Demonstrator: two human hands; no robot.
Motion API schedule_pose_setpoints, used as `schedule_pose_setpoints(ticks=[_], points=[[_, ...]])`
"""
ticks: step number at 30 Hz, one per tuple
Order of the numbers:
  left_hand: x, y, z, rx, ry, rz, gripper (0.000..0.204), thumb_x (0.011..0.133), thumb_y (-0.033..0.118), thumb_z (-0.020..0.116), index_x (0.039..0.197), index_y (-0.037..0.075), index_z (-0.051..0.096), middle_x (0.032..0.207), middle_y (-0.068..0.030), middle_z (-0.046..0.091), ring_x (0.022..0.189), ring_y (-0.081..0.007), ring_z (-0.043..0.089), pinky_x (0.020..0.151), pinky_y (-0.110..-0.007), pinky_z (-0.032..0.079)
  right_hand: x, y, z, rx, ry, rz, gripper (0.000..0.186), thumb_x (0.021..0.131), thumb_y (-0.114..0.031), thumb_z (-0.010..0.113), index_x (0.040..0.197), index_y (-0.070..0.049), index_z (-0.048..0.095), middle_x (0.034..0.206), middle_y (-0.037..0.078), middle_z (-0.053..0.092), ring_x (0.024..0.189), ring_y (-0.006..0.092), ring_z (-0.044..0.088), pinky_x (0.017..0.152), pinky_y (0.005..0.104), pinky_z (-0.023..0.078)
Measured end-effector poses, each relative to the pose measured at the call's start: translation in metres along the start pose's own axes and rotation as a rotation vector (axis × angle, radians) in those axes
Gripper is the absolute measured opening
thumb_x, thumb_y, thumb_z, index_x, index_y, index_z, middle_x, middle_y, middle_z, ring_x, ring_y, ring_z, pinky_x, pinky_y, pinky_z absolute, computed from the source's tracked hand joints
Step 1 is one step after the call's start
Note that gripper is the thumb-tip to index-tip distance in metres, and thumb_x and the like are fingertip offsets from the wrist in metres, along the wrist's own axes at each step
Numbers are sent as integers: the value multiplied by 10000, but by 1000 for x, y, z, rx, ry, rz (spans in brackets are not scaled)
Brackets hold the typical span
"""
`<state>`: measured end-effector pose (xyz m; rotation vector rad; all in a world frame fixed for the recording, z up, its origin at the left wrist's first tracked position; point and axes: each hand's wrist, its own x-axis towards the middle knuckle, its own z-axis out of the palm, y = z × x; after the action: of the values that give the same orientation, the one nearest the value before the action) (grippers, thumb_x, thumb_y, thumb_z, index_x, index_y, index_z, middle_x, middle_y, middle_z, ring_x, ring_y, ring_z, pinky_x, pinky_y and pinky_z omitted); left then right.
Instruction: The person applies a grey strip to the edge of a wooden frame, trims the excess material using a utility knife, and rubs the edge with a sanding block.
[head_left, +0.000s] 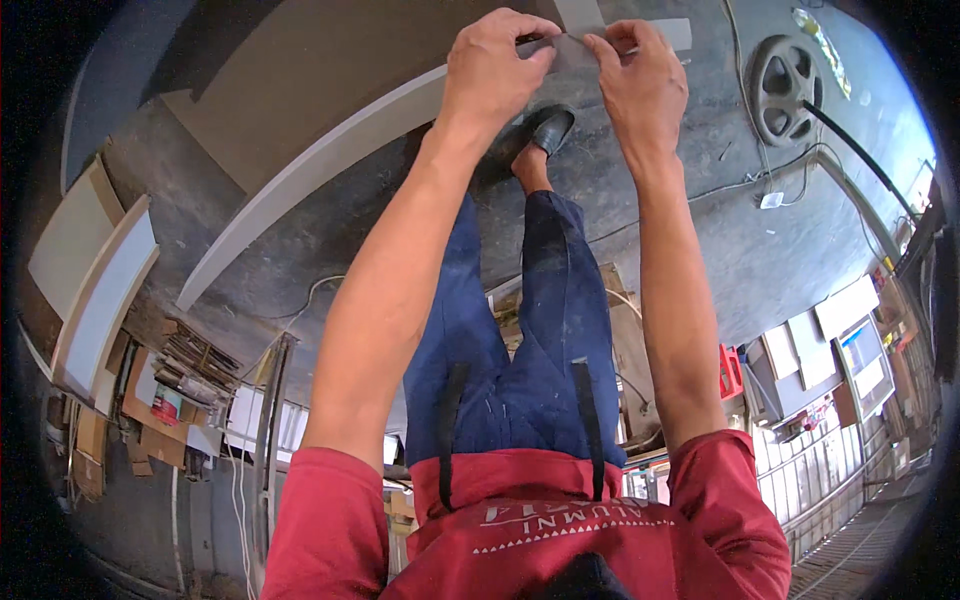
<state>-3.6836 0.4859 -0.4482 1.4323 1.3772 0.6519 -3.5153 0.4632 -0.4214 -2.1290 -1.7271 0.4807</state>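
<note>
My left hand (490,80) is reached out at the top of the view, its thumb and forefinger pinched on a small dark thing (537,39) whose kind I cannot make out. Level with it, a short gap away, my right hand (645,100) is closed in a pinch too. A thin tip shows between the two hands, and a slim pale end sticks out past the right fingers; what it belongs to is mostly hidden. Beneath my left hand passes a long light-grey strip (318,172), curved by the lens. A pale flat piece (672,34) lies behind my right hand.
A large brown board (300,85) lies beyond the strip. A spoked grey wheel (760,95) with a black bar is at far right, near cables and a white plug-like block (771,201). Panels (105,290) lean at left; my shod foot (553,130) is below my hands.
</note>
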Motion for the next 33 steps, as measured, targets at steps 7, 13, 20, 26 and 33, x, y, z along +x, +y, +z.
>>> schedule_pose_setpoints(ticks=[7, 13, 20, 26, 33], points=[[-10, -9, 5, 48, 115, 55, 193, 791, 142, 815, 976, 103, 776, 1024, -91, 720, 1017, -331, 681, 896, -429, 545, 23, -9, -2, 87, -83, 26, 352, 909, -307, 789, 1152, -57, 745, 1002, 110, 724, 799, 232, 707, 771, 379, 550], [-13, -9, 2, 100, 117, 40, 232, 811, 150, 820, 1024, 75, 767, 1011, -101, 718, 943, -320, 698, 822, -405, 559, 50, -19, -3, -141, -230, -20, 508, 842, -419, 842, 1157, -34, 741, 1012, 127, 753, 852, 242, 722, 775, 365, 557], [-13, -8, 3, 53, 117, 9, 220, 793, 143, 823, 996, 82, 764, 1004, -98, 708, 964, -332, 676, 843, -419, 542, 62, -26, -8, -161, -320, 29, 491, 825, -380, 846, 1132, -11, 743, 982, 139, 771, 850, 248, 742, 786, 350, 574], [-12, -2, -1, 62, 112, 14, 225, 780, 140, 832, 988, 95, 760, 1002, -91, 702, 975, -332, 669, 845, -429, 538, 71, -10, -8, -47, -378, 35, 533, 769, -419, 846, 1088, -6, 740, 948, 173, 763, 873, 319, 751, 789, 376, 583], [-12, -3, -3, 31, 91, 2, 233, 780, 128, 833, 999, 114, 756, 1014, -76, 695, 987, -323, 662, 848, -434, 537, 78, -18, -14, -11, -455, 83, 481, 790, -357, 899, 1042, 14, 723, 837, 138, 752, 744, 215, 723, 707, 336, 566]])
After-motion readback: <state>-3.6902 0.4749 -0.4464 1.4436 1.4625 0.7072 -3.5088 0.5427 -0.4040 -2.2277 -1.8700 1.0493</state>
